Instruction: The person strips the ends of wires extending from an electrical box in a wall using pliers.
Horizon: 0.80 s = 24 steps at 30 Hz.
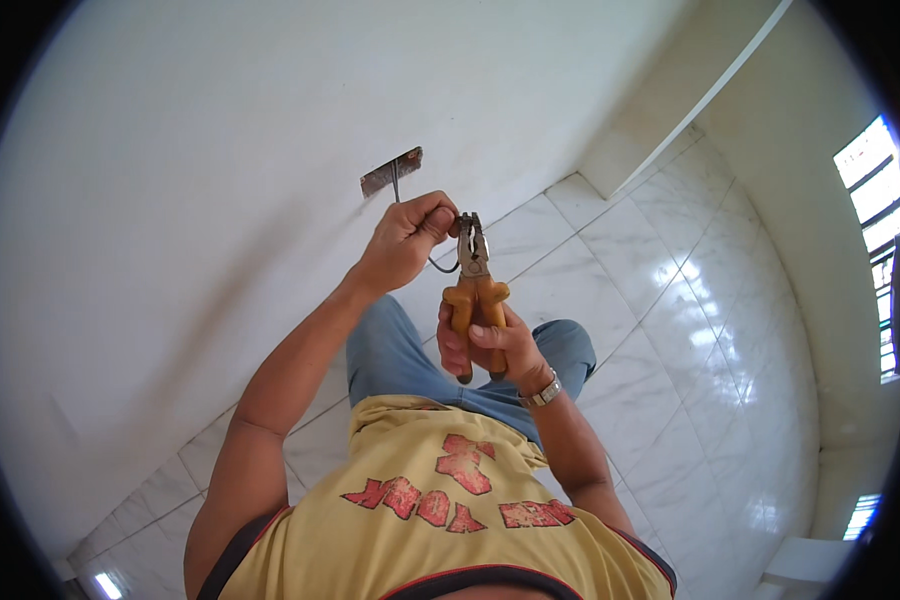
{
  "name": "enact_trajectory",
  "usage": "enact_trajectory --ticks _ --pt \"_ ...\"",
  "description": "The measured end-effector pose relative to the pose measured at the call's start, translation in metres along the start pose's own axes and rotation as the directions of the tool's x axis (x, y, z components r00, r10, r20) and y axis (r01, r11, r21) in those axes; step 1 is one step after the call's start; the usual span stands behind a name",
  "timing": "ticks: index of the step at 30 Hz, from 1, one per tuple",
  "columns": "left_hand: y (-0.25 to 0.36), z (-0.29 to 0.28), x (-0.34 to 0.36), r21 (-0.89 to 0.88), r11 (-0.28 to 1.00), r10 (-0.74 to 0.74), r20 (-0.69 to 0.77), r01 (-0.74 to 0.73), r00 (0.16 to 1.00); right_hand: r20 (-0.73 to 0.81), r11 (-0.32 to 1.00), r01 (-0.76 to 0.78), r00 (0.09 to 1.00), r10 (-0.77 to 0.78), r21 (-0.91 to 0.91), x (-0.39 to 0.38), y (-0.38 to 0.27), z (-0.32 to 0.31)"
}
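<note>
A dark electrical wire [396, 182] comes out of a rectangular wall box [391, 173] cut into the white wall. My left hand [407, 240] is closed in a pinch on this wire, and a loop of it hangs below the fingers. Combination pliers [476, 290] with yellow-orange handles are gripped in my right hand [495, 345], the jaws pointing up and away from me. The jaw tips are slightly apart and right beside my left fingertips. Whether the wire's end lies between the jaws is too small to tell.
The white wall [220, 130] rises on the left and ahead. Glossy marbled tiles [660, 330] cover the floor. A wall corner [610, 185] juts out at the far right, and a barred window [873, 190] lets in light. My jeans-clad knees [395, 345] are spread below the pliers.
</note>
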<state>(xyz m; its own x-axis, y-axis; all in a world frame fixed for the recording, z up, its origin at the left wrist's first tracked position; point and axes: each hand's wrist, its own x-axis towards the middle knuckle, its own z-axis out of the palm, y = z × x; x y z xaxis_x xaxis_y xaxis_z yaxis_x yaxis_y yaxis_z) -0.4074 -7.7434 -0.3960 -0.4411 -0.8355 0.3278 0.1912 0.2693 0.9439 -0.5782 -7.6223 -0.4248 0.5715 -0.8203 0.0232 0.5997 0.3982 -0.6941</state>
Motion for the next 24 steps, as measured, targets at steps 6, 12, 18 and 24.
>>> enact_trajectory --ticks 6,12,18,24 --pt "0.013 -0.006 -0.001 0.392 0.92 0.048 -0.063 -0.019 0.997 -0.452 0.688 -0.262 0.885 -0.108 -0.677 0.0 -0.032 0.02" --pt "-0.001 0.01 0.001 0.663 0.744 0.207 -0.11 -0.084 0.972 -0.331 0.181 -0.281 0.699 -0.634 -0.942 0.013 -0.005 -0.011" --pt "-0.028 -0.004 0.001 -0.143 0.989 0.029 -0.024 -0.032 0.999 -0.3 0.761 -0.039 0.931 -0.208 -0.648 0.005 -0.007 0.013" --pt "-0.013 0.018 0.003 0.598 0.801 0.104 -0.125 -0.009 0.987 -0.323 0.185 -0.289 0.56 -0.763 -0.939 0.03 0.017 -0.054"
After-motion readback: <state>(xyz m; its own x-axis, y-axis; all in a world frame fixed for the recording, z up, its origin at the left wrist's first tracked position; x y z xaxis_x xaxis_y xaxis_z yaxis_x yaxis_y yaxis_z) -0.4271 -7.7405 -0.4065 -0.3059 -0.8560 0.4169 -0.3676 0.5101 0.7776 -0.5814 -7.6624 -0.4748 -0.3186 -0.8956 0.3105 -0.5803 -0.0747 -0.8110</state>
